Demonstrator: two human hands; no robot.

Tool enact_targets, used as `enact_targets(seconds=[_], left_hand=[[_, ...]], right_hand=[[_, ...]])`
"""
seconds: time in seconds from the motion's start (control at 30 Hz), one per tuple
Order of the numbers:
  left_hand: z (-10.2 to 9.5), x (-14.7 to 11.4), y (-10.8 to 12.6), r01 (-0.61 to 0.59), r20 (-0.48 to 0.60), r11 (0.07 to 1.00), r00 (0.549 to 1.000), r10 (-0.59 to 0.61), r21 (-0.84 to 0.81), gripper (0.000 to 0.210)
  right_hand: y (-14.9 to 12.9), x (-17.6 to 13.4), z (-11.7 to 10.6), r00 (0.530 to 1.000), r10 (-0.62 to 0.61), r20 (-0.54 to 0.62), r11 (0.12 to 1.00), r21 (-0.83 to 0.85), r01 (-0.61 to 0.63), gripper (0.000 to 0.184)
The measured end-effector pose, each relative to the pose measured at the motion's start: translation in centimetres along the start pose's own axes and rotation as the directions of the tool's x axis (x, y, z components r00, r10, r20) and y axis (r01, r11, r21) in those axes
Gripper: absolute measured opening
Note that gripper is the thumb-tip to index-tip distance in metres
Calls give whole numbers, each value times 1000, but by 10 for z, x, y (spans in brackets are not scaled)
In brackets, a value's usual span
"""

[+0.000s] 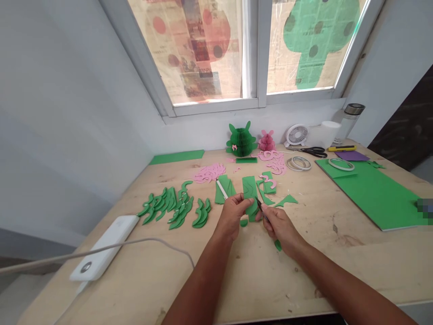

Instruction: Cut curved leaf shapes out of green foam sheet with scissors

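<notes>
Pinches the green paper piece (249, 184) between thumb and fingertips of the left hand (234, 211), over the wooden table (321, 266) and straight ahead of the body. Cannot tell lifted from resting. Wraps curled fingers of the right hand (279, 225) around the dark scissors (259, 205), blades at the right side of the paper. Cannot tell blades parted from blades together, with much hidden behind the fingers

Looks thin and light, likely stiff enough to stay flat near the pinch, yet apt to bend or crease under a hard squeeze and to tear at narrow curves. Probably dry rather than slippery. Best to take hold by a broad part near the edge, close enough to the blades for support, fingertips clear of the cutting line

Just beyond the left hand, lying across other green pieces (230, 186), a white pen (221, 188). Farther left, overlapping rows of green cutouts (181, 210); behind, a heap of pink cutouts (209, 173). Likely floppy, better lifted by the middle than by the slim tips
</notes>
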State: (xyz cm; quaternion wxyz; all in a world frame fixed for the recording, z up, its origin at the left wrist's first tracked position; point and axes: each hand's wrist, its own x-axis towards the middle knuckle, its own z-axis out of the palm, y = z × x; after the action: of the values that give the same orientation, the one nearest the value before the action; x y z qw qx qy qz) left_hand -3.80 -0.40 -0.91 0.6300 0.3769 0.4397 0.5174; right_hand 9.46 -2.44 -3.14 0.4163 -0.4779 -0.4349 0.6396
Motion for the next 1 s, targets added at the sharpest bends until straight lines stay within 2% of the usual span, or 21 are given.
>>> enact_targets(seconds=[0.33, 1.0], left_hand=[[8, -1, -5, -9, -89, 999, 996, 4, -54, 21], [13, -4, -5, -28, -137, 997, 990, 18, -70, 22]], right_hand=[[1, 1, 0, 999, -29, -39, 999, -23, 28, 49], [4, 3, -1, 998, -53, -46, 998, -43, 51, 49]])
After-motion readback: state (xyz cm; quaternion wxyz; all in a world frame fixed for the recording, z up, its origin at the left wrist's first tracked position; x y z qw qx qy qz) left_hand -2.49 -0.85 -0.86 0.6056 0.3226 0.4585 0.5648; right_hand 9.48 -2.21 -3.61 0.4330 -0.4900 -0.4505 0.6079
